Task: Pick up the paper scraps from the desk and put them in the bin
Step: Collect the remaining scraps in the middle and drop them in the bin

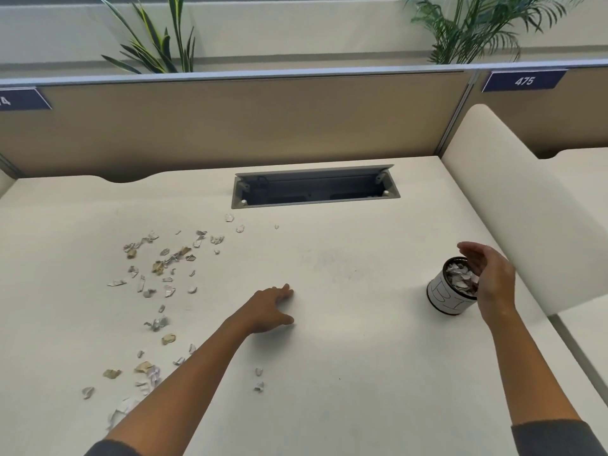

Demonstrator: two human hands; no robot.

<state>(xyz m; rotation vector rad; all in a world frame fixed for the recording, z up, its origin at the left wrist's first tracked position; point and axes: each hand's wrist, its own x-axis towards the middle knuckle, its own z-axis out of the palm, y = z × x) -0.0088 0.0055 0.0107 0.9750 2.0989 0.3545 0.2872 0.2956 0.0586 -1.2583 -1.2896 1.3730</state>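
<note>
Where crumpled paper scraps [164,274] lie, smooth cream desk [329,373], round bin [444,297].

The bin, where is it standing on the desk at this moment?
In the head view the bin stands on the right side of the desk, close to the side divider, with the right hand open just above it.

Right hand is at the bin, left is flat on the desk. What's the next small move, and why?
Probably slide the left hand leftward to the nearest paper scraps and gather a pinch. It rests open on bare desk holding nothing, while most scraps lie scattered to its left. The right hand hangs open over the bin, which already holds scraps.
</note>
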